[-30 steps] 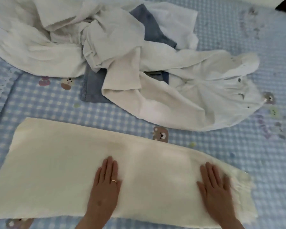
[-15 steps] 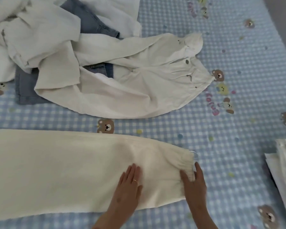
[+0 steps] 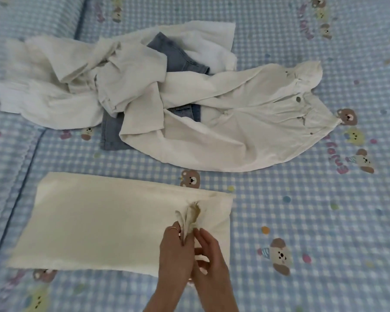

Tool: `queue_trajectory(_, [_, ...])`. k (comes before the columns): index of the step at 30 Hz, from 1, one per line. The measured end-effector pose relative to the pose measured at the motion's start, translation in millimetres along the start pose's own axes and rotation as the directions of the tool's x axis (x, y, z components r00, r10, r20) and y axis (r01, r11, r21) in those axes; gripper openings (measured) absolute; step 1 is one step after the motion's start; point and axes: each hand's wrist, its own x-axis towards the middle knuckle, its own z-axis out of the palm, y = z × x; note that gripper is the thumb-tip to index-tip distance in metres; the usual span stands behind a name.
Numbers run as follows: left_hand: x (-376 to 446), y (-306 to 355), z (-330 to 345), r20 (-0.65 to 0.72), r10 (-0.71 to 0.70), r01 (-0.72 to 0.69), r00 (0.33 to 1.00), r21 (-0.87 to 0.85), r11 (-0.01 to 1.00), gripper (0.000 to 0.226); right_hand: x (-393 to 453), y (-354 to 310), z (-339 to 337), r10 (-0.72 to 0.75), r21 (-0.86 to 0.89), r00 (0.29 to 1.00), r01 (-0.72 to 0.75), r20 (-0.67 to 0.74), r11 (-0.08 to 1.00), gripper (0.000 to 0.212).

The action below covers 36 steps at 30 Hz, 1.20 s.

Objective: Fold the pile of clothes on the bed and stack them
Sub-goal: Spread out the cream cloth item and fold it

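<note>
Now lying doubled at about seven o'clock as a cream garment (image 3: 104,224), shorter than half a second ago, its right end having come over leftward onto itself. Bunching up near the garment's right edge, a gathered cuff (image 3: 190,216) that earlier lay flat at the far right. Pinching that cuff from the left, the left hand (image 3: 175,251), fingers curled around the fabric, a ring showing on one finger. Meeting it from the right, the right hand (image 3: 208,257), fingers curled and gripping the cloth beside the left; exact fingertip contact too blurred to tell. Sprawling unfolded from ten to two o'clock, well apart from the folded piece, the pile of clothes (image 3: 144,86): white and cream pieces tangling over blue denim (image 3: 178,55). Spreading under everything, the blue checked bed cover (image 3: 324,210) printed with bears.
</note>
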Motion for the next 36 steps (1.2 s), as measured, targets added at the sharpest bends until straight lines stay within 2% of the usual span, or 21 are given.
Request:
queue_trajectory(2, [16,-11,-18,-0.041,0.039,-0.035,0.998,0.093,0.995,0.012,2,5,1,-0.046,-0.063,0.996,0.051,0.079,0.997,0.052])
queue_trajectory(4, [33,-23,-38,-0.085,0.061,-0.047,0.995,0.153,0.987,0.014,10,12,1,-0.098,-0.185,0.994,0.105,0.047,0.977,0.049])
queue_trajectory(6, [53,-37,-55,-0.105,0.042,-0.022,0.994,0.182,0.983,0.014,25,23,-2,-0.162,-0.382,0.987,0.159,0.025,0.91,0.052])
queue_trajectory(8, [76,-52,-74,-0.085,-0.011,0.026,0.996,0.177,0.984,0.007,45,33,-2,-0.206,-0.617,0.973,0.227,0.107,0.753,0.055])
queue_trajectory(10, [102,-66,-93,-0.046,-0.047,0.054,0.998,0.15,0.987,0.018,67,40,1,-0.238,-0.784,0.961,0.256,0.143,0.566,0.053])
queue_trajectory(13, [134,-80,-114,0.015,-0.047,0.044,0.999,0.138,0.989,0.016,94,46,11,-0.288,-0.892,0.941,0.277,0.177,0.357,0.061])
queue_trajectory(16, [153,-90,-118,0.042,-0.075,0.068,0.996,0.145,0.987,0.012,115,60,22,-0.194,-0.921,0.949,0.293,0.248,0.257,0.062])
queue_trajectory(18, [154,-95,-116,-0.024,-0.088,0.091,0.996,0.192,0.977,0.018,121,60,33,-0.163,-0.941,0.956,0.274,0.244,0.197,0.063])
queue_trajectory(19, [150,-97,-114,-0.111,-0.067,0.094,0.992,0.264,0.96,0.029,121,56,39,-0.156,-0.948,0.96,0.258,0.231,0.186,0.062])
queue_trajectory(20, [146,-100,-110,-0.218,0.037,0.051,0.975,0.382,0.923,0.04,119,52,45,-0.168,-0.948,0.961,0.251,0.221,0.193,0.061])
queue_trajectory(21, [140,-101,-104,-0.264,0.216,-0.044,0.94,0.533,0.845,0.047,119,50,49,-0.199,-0.946,0.954,0.261,0.222,0.194,0.062])
queue_trajectory(22, [134,-103,-96,-0.195,0.4,-0.184,0.896,0.656,0.732,0.049,120,49,54,-0.208,-0.941,0.948,0.28,0.239,0.192,0.062])
queue_trajectory(23, [129,-104,-87,-0.052,0.521,-0.321,0.852,0.734,0.598,0.05,124,50,57,-0.221,-0.937,0.94,0.3,0.258,0.18,0.061])
queue_trajectory(24, [126,-108,-80,0.101,0.564,-0.427,0.819,0.764,0.483,0.053,129,52,59,-0.227,-0.935,0.935,0.313,0.273,0.166,0.06])
queue_trajectory(25, [128,-114,-76,0.201,0.549,-0.478,0.811,0.768,0.425,0.056,134,55,60,-0.224,-0.936,0.933,0.319,0.281,0.152,0.062])
queue_trajectory(27, [141,-132,-77,0.264,0.486,-0.482,0.833,0.779,0.402,0.06,145,63,61,-0.19,-0.936,0.934,0.328,0.302,0.125,0.065])
queue_trajectory(31, [161,-162,-77,0.321,0.446,-0.497,0.836,0.788,0.365,0.064,158,85,63,-0.188,-0.933,0.926,0.349,0.327,0.092,0.066])
queue_trajectory(34, [165,-165,-75,0.297,0.439,-0.477,0.848,0.787,0.39,0.064,161,87,66,-0.187,-0.934,0.924,0.351,0.332,0.074,0.066])
queue_trajectory(36, [160,-156,-77,0.285,0.471,-0.488,0.835,0.779,0.395,0.062,157,81,68,-0.206,-0.938,0.929,0.333,0.309,0.099,0.066])
